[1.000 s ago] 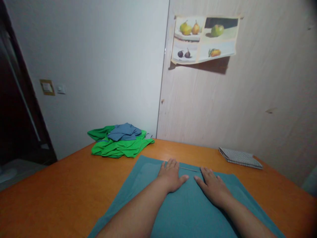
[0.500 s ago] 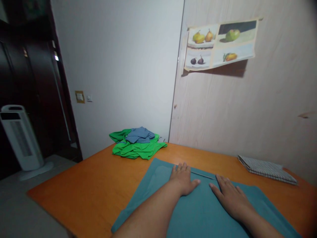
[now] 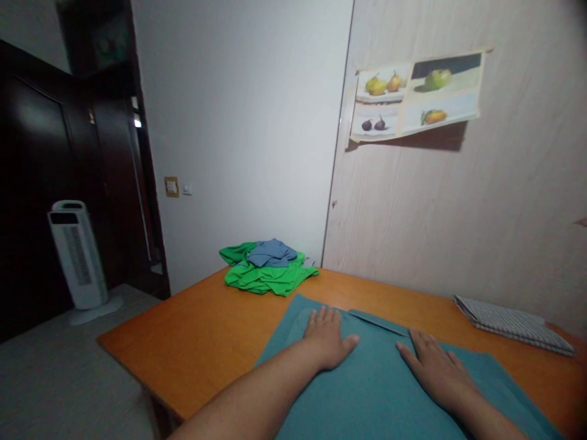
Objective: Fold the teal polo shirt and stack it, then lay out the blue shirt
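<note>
Nearest, the teal cloth [image 3: 367, 391] lies on the table directly under both forearms, its near end running out of view at the bottom; it is spread almost flat, likely so that its layers sit even; both hands rest on its far part, palms down. The left hand [image 3: 328, 341] has its fingers a little spread and its thumb out to the side, gripping nothing; its fingertips stop just short of the far edge, a placing that seems meant to press rather than pinch. The right hand [image 3: 435, 370] lies the same way, fingers apart and clamped on nothing, its index fingertip at or just beside the end of a narrow strip [image 3: 378, 323] along that far edge; with the hands set well apart, the pressure probably falls on both sides of the cloth, holding it taut between them.

Beyond, the orange table [image 3: 202, 342] carries a striped folded cloth [image 3: 511, 321] at the right, and a loose heap of green cloth [image 3: 270, 280] with a blue cloth [image 3: 274, 253] on top; both sit back by the wall [image 3: 243, 122], perhaps to be out of the hands' way. Higher up hangs a sheet of fruit paintings [image 3: 398, 101], its lower edge casting a shadow, apparently because it stands off the wall; farther left, a white tower appliance [image 3: 80, 256] stands on the floor before a dark door [image 3: 36, 134].
</note>
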Demonstrator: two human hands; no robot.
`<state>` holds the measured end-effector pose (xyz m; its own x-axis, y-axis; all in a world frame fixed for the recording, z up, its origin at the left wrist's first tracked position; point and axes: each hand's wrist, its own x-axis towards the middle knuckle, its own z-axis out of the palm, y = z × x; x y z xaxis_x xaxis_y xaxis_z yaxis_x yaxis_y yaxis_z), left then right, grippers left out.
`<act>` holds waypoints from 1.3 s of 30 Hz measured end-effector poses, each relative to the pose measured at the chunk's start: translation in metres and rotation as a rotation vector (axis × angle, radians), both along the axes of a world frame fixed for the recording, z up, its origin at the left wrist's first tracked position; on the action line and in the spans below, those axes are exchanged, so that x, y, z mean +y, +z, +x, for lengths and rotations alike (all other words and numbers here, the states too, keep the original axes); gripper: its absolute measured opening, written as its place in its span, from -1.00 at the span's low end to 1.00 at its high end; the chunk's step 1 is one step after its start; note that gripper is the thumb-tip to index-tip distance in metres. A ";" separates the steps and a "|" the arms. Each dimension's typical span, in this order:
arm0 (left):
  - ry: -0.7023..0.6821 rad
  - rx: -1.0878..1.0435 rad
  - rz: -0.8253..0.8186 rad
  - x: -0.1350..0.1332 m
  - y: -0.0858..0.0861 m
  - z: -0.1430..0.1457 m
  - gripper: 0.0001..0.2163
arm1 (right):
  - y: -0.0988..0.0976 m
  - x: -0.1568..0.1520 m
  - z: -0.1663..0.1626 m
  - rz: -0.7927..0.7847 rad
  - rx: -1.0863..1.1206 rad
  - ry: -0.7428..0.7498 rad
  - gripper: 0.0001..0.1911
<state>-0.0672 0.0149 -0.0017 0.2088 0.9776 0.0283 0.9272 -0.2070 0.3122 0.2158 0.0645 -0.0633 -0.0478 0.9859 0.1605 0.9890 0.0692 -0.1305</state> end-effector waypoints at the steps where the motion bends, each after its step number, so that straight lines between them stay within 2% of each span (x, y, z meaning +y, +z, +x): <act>1: 0.009 0.020 -0.002 -0.003 0.001 -0.008 -0.09 | 0.001 0.000 0.000 -0.006 0.000 -0.001 -0.10; 5: 0.053 0.095 0.011 -0.011 0.002 -0.039 -0.13 | 0.005 -0.001 -0.002 -0.028 -0.010 -0.003 -0.10; 9: 0.075 0.120 0.032 -0.015 0.002 -0.052 -0.13 | 0.010 -0.003 -0.003 -0.041 -0.013 -0.004 -0.10; 20: 0.094 0.150 0.026 -0.014 0.002 -0.053 -0.17 | 0.020 -0.008 -0.007 -0.073 -0.004 -0.011 -0.13; 23: 0.089 0.159 0.071 -0.015 0.004 -0.052 -0.20 | 0.019 -0.008 -0.006 -0.083 -0.002 -0.012 -0.14; 27: -0.053 0.124 0.191 -0.017 0.006 -0.050 -0.32 | 0.020 -0.008 -0.006 -0.089 0.000 -0.014 -0.14; 30: -0.132 0.086 0.127 -0.017 0.004 -0.050 -0.35 | 0.022 -0.009 -0.007 -0.094 0.000 -0.014 -0.14; 33: -0.087 0.097 0.056 -0.015 0.002 -0.050 -0.27 | 0.023 -0.010 -0.007 -0.102 0.000 -0.018 -0.14; 39: 0.005 0.109 0.038 -0.013 0.001 -0.049 -0.21 | 0.021 -0.011 -0.006 -0.085 0.004 -0.030 -0.14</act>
<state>-0.1159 0.0015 -0.0012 0.2074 0.9773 0.0430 0.9563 -0.2118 0.2017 0.2099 0.0539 -0.0420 -0.0174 0.9969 0.0762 0.9900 0.0279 -0.1386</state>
